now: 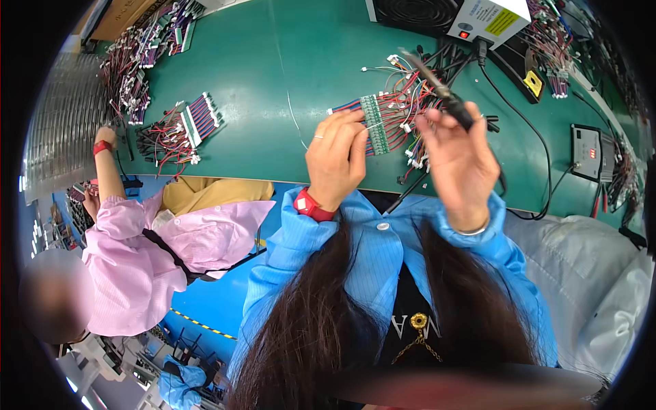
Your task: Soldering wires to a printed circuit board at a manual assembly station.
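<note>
A strip of small green circuit boards [374,126] lies on the green table, with red, black and white wires fanning out to its right. My left hand [333,160] is at the strip's left edge, thumb and fingers pinched on a thin silvery solder wire [292,113]. The wire trails up the table, and its short end points over the boards. Raised right of the strip, my right hand [465,164] grips a soldering iron [444,92] by its black handle. The iron's tip slants up and left, above the loose wires and apart from the boards.
A white-and-black fan box [488,24] stands at the back right, its black cable [526,116] curving along the table. Further right sits a grey control box [586,154]. Wired boards [195,123] lie left. A co-worker in pink [130,260] reaches toward the left end.
</note>
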Tool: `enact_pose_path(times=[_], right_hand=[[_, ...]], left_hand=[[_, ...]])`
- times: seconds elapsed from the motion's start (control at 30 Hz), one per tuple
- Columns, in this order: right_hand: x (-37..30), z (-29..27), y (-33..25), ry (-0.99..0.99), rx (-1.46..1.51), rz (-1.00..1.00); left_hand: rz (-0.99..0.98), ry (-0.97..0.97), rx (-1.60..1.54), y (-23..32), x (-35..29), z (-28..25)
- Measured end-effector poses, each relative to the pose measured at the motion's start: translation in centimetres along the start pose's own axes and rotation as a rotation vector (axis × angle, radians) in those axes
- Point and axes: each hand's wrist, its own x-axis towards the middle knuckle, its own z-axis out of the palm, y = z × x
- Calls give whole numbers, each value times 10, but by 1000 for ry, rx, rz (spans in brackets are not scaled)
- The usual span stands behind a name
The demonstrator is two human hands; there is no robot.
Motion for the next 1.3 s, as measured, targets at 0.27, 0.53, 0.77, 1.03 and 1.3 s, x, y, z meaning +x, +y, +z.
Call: enact_pose_path(times=[0.27,0.53,0.77,1.03,1.3], right_hand=[[54,-14,51,171,42,108],[49,-4,19,117,-81,116],[73,9,40,205,-141,180],[78,19,42,175,-230,148],[85,32,47,159,-422,188]], left_hand=[[-18,31,68,-3,5,21],[8,36,110,-8,4,20],[27,42,143,-5,6,23],[10,52,161,-8,2,22],[1,44,145,-10,3,22]])
